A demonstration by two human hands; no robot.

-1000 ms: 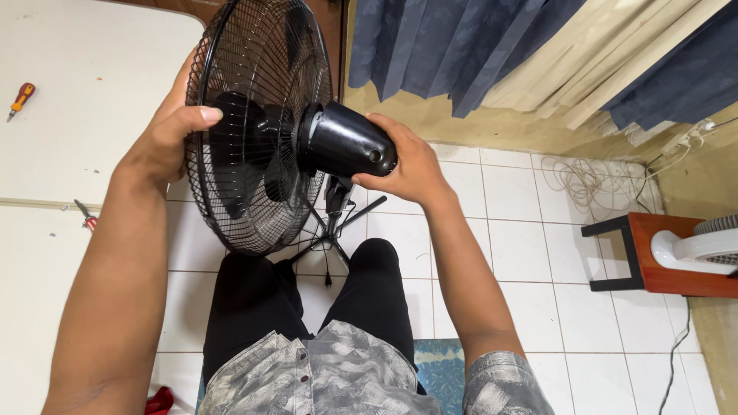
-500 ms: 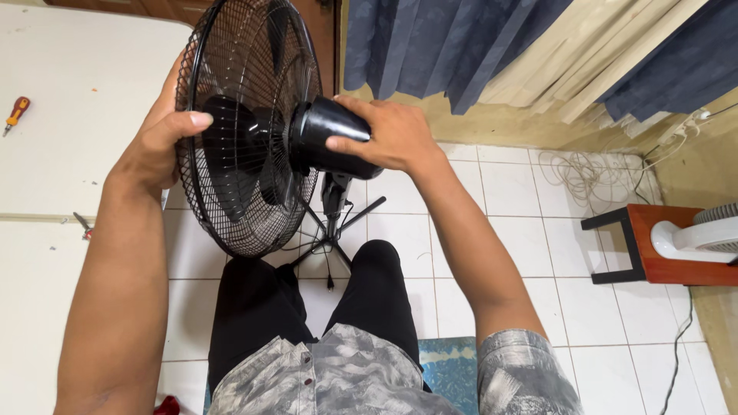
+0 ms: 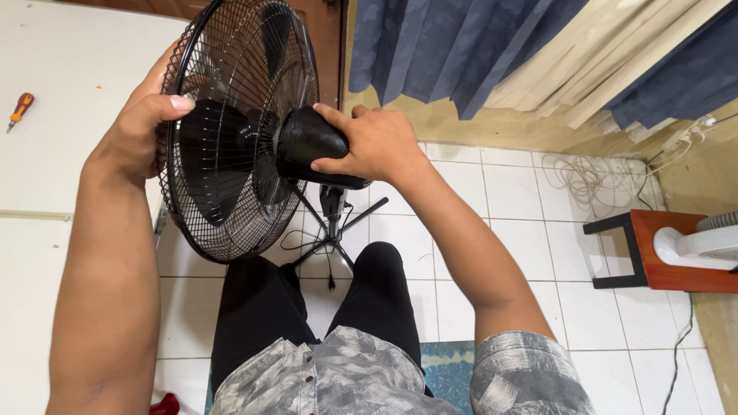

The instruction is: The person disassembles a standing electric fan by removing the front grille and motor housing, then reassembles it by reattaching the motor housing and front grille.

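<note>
The black fan (image 3: 231,146) was held up over the person's lap, w/ its round wire cage tipped on its side. Left hand (image 3: 138,131) gripped the cage rim, thumb on the wires. Right hand (image 3: 377,146) was wrapped round the black motor part (image 3: 307,142) at the back. A screwdriver (image 3: 19,110) lay on the white table (image 3: 69,69), far left

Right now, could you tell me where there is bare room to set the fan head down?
The white surface left of the fan head is bare apart from a screwdriver. Bare tiles lie between the right arm and the wooden stool. It is crowded under the fan, around the black stand, and by the coiled cable.
</note>
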